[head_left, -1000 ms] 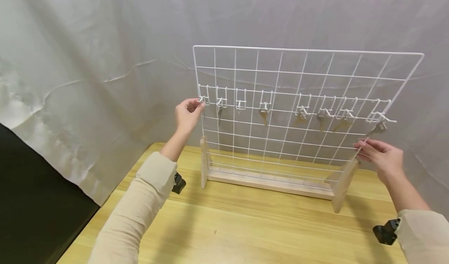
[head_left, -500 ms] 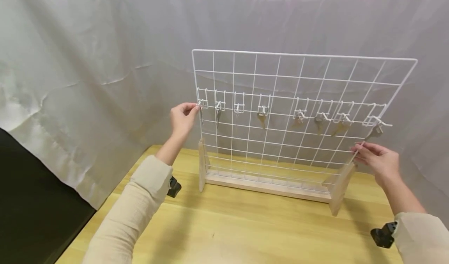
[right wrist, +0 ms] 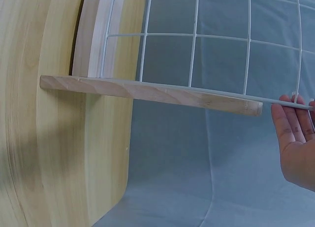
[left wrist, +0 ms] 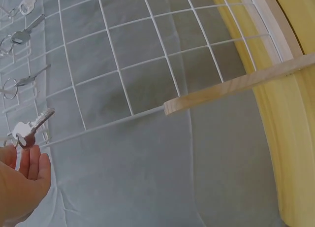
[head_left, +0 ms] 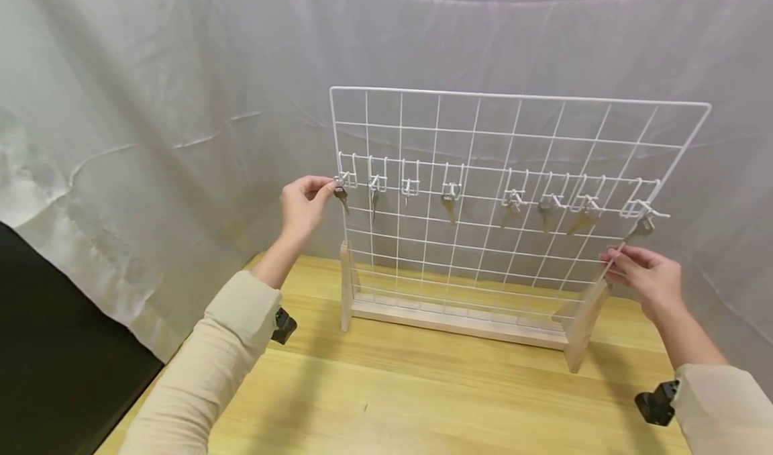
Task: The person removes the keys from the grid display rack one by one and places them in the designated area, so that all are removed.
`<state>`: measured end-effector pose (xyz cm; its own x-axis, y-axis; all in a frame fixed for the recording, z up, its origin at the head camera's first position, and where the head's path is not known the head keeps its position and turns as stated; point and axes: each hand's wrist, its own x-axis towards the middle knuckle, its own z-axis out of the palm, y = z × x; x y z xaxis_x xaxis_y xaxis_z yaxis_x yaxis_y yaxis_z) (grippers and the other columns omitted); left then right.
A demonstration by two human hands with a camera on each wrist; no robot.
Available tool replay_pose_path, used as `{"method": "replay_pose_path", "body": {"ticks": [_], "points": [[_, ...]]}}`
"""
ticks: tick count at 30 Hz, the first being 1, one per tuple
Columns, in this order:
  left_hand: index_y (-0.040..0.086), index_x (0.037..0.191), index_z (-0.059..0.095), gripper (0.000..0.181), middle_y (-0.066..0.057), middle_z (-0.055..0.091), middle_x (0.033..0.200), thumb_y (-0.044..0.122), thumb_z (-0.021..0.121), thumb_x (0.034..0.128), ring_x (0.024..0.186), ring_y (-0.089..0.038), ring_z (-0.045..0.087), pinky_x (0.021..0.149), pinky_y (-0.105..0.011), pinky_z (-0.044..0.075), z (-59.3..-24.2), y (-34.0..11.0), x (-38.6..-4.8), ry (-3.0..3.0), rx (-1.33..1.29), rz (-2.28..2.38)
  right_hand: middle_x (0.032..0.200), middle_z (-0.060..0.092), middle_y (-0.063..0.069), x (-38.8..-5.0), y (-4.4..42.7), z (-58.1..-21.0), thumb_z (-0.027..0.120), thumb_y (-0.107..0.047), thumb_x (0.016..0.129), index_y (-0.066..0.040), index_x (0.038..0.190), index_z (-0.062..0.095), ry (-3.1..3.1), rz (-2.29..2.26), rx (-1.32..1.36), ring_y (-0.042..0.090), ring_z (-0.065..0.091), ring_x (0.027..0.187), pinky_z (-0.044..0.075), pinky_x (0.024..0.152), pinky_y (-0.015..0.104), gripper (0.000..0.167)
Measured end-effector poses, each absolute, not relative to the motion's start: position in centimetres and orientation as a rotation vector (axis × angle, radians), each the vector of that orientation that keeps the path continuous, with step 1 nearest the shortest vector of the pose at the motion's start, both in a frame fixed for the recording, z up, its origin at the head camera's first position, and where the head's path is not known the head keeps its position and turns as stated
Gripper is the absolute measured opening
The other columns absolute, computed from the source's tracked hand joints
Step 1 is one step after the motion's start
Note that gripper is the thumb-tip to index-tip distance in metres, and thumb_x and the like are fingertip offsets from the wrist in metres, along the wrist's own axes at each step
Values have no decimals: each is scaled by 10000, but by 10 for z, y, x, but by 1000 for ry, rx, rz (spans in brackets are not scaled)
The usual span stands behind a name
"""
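In the head view a white wire grid (head_left: 497, 133) stands upright in a wooden base, with a row of white hooks across it. My left hand (head_left: 304, 203) is at its left edge, thumb and forefinger pinching the ring of a silver key (head_left: 342, 198). That key (left wrist: 32, 130) dangles beside the fingertips in the left wrist view; whether its ring is still around the leftmost hook (head_left: 347, 178) I cannot tell. My right hand (head_left: 649, 277) grips the grid's right side wire, just above the wooden upright (right wrist: 147, 91).
Several other keys, such as a brass-toned key (head_left: 448, 208), hang from hooks along the row. The grid's base bar (head_left: 459, 322) rests on a yellow wooden table (head_left: 435, 394). A grey curtain (head_left: 241, 59) surrounds the back and left. A black panel (head_left: 54, 321) stands at lower left.
My left hand has drawn a little to the left, away from the grid's edge, and the leftmost key has swung into fuller view. The right hand keeps its grip on the side wire.
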<state>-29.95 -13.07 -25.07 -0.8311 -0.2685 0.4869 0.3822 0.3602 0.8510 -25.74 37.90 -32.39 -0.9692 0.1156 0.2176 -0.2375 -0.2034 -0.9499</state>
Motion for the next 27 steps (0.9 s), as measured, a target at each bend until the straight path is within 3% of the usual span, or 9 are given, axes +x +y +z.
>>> {"method": "replay_pose_path", "body": {"ticks": [7, 14, 17, 20, 27], "points": [[-74, 958, 679, 174, -225, 689, 948, 64, 645, 858, 624, 93, 544, 637, -54, 486, -243, -139, -292, -2059, -136, -1542, 735, 730, -15, -259, 378, -322, 596, 12, 864, -120, 824, 707, -1807, 2278, 144, 87, 699, 652, 576, 586, 223, 177], [-69, 955, 687, 194, 59, 674, 743, 86, 674, 839, 626, 79, 560, 630, -65, 486, -244, -142, -284, -2100, -147, -1566, 720, 728, -16, -259, 379, -322, 602, -2, 866, -117, 803, 710, -1848, 2255, 113, 83, 698, 649, 575, 583, 222, 170], [-66, 962, 687, 202, 116, 657, 711, 94, 676, 839, 636, 77, 563, 643, -67, 489, -247, -142, -279, -2141, -158, -1569, 723, 728, -19, -260, 380, -322, 596, -2, 871, -120, 803, 707, -1852, 2253, 105, 81, 697, 651, 575, 585, 219, 175], [-52, 963, 691, 194, 75, 686, 735, 99, 672, 844, 653, 76, 573, 670, -75, 502, -252, -141, -275, -2196, -162, -1567, 721, 728, -18, -261, 379, -323, 596, -2, 870, -115, 803, 707, -1845, 2253, 108, 79, 697, 649, 574, 584, 216, 172], [-37, 965, 692, 188, -152, 717, 917, 114, 655, 860, 679, 54, 576, 687, -92, 504, -274, -138, -268, -2319, -153, -1545, 722, 729, -26, -259, 379, -324, 604, -22, 868, -119, 803, 705, -1846, 2243, 102, 74, 696, 648, 574, 575, 212, 154]]}}
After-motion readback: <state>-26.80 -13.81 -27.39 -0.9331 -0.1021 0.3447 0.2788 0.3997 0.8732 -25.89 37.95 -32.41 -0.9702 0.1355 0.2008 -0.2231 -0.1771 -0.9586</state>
